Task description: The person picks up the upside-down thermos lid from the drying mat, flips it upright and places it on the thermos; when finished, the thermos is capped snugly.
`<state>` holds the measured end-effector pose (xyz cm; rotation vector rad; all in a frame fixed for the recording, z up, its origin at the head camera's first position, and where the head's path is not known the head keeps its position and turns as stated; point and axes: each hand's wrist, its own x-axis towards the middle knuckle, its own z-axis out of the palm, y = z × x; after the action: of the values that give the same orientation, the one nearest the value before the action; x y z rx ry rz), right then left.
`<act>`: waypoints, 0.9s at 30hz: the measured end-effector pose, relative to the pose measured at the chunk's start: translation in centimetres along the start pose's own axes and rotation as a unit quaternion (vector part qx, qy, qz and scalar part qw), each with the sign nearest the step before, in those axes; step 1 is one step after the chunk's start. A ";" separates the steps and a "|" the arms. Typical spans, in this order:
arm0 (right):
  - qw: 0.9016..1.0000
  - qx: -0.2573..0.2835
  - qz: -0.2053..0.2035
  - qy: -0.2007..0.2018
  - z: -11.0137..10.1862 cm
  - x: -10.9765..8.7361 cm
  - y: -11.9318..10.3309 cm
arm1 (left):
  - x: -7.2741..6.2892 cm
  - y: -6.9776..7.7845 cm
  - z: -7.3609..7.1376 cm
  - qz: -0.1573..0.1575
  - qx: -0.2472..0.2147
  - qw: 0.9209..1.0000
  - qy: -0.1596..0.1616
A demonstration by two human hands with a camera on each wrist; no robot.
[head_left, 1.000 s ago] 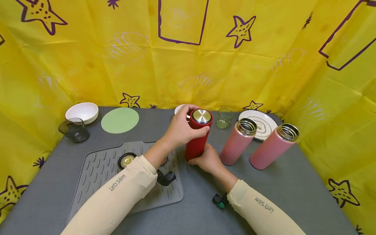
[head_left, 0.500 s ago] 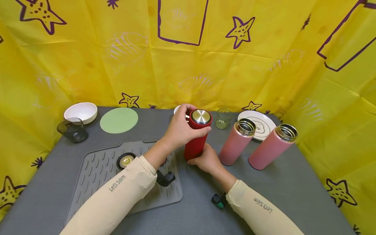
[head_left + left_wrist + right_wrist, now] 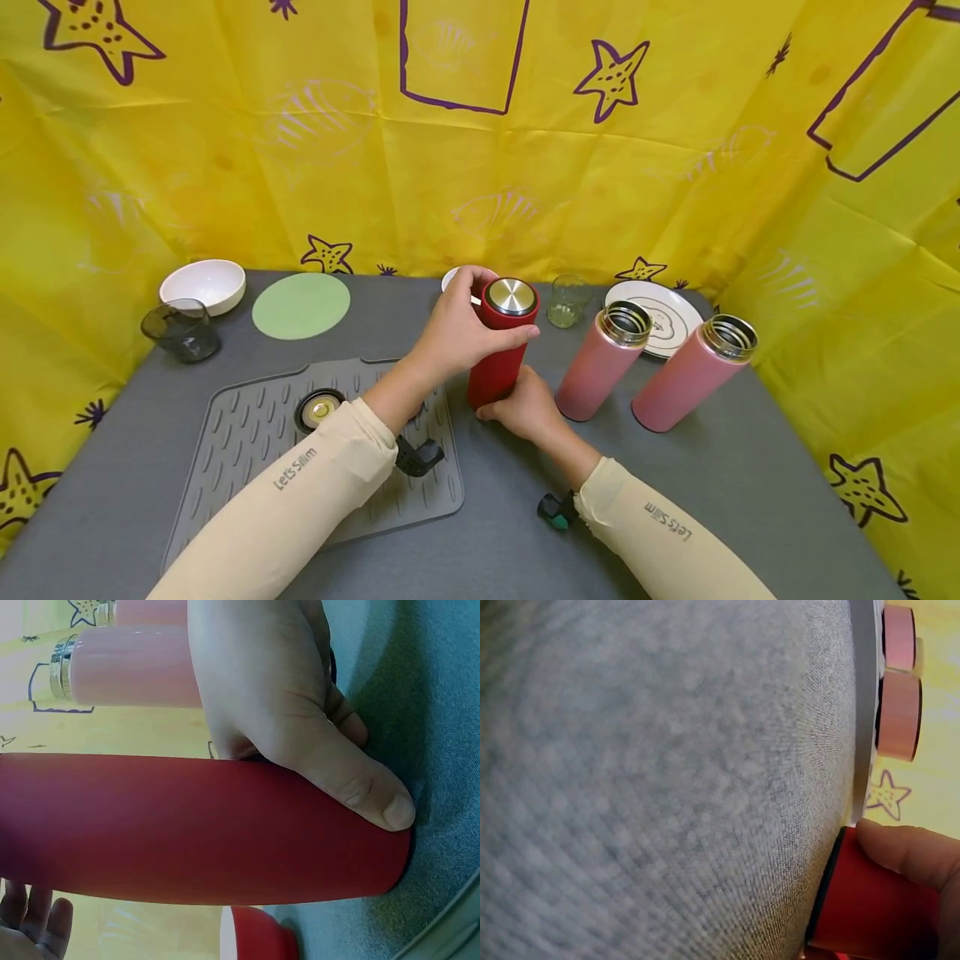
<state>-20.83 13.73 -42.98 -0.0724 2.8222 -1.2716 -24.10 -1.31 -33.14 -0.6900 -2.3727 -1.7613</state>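
Observation:
A red thermos flask (image 3: 497, 375) with a shiny metal disc on its lid (image 3: 512, 297) stands on the grey table, leaning slightly in the head view. My left hand (image 3: 465, 329) grips it near the top, thumb across the front and fingers behind. Low on the flask, my right hand (image 3: 528, 406) holds the base, its thumb lying along the side near the bottom edge. In the left wrist view the red body (image 3: 202, 832) fills the middle, with the right hand (image 3: 277, 697) at its base end. The right wrist view shows the flask's dark bottom rim (image 3: 829, 885) beside the thumb.
Two lidless pink flasks (image 3: 603, 362) (image 3: 693, 375) stand to the right, before a white plate (image 3: 678, 310). A grey drying mat (image 3: 247, 450) bears a round lid (image 3: 318, 410). Behind are a glass (image 3: 567, 302), green disc (image 3: 302, 306), white bowl (image 3: 202, 286) and dark glass (image 3: 182, 332).
My left thumb has shifted slightly to the right across the flask's front near the lid. The right hand keeps its hold at the base; the head view has drifted a little.

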 end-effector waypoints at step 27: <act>1.000 0.018 -0.001 0.000 0.0 0.0 0.0 | 0.1 -0.3 -0.8 0.008 -0.063 0.996 -0.063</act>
<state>-20.80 13.71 -43.00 -0.0725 2.7983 -1.3233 -24.50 -2.13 -33.13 -0.8570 -2.3422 -1.9277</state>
